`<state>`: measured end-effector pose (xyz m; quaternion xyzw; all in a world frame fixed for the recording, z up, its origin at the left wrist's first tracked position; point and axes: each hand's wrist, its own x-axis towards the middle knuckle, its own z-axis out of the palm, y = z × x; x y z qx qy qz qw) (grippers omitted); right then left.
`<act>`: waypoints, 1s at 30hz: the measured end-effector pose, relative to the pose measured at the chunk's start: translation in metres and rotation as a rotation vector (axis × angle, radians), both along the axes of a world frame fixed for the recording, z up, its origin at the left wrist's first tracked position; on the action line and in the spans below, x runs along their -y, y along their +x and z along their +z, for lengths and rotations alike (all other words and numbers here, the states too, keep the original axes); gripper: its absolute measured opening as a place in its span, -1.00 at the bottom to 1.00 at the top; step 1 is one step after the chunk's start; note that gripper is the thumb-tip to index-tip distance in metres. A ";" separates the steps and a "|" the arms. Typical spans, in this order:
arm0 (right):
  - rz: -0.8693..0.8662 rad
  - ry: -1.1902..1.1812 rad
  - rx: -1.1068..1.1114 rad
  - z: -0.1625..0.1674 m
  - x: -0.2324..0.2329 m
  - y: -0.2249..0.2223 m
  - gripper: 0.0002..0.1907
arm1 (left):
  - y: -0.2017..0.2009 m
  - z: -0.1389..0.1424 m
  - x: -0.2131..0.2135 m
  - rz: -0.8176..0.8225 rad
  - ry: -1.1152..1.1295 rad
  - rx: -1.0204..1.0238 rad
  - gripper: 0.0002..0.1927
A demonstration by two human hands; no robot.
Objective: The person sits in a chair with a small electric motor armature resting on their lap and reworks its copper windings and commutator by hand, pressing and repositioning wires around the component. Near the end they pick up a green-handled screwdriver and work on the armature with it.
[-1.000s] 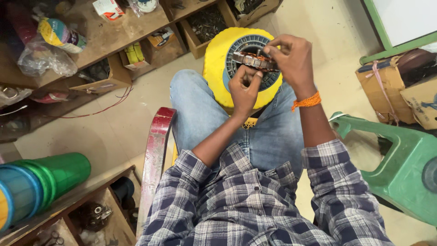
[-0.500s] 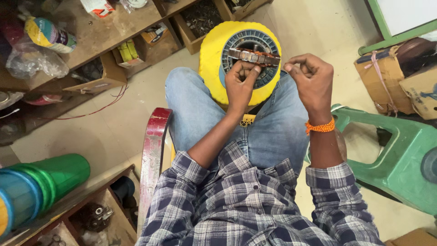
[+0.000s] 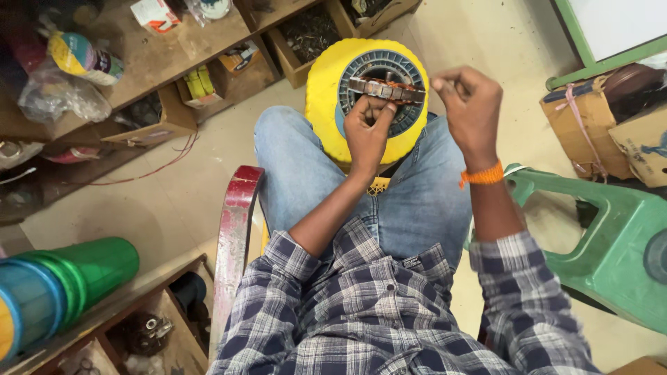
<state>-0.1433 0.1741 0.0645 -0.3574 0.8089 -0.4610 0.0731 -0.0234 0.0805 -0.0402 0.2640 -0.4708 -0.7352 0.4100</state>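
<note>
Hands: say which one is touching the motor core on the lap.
The left hand: its fingers rest on the metal strip across the yellow-rimmed core. The right hand, with the orange wristband, is a closed fist raised just beside the core, apart from it.

The right hand (image 3: 469, 104) is no longer on the round yellow motor part with a ring of copper coils (image 3: 372, 104). It now sits to the side, closed in a pinch, a little higher than half a second ago.
</note>
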 end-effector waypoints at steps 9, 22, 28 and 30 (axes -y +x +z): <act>0.047 0.041 0.012 -0.021 0.030 -0.027 -0.92 | 0.001 0.005 -0.001 0.013 -0.004 0.032 -0.93; 0.046 0.147 0.019 0.012 -0.028 0.024 -0.91 | 0.005 0.007 -0.001 -0.013 0.036 0.061 -0.94; 0.013 0.104 -0.074 0.007 -0.018 0.015 -0.93 | 0.006 0.007 0.000 0.023 0.006 0.096 -0.91; 0.006 0.071 -0.112 0.004 -0.008 0.000 -0.95 | 0.007 0.010 0.000 0.027 -0.020 0.093 -0.90</act>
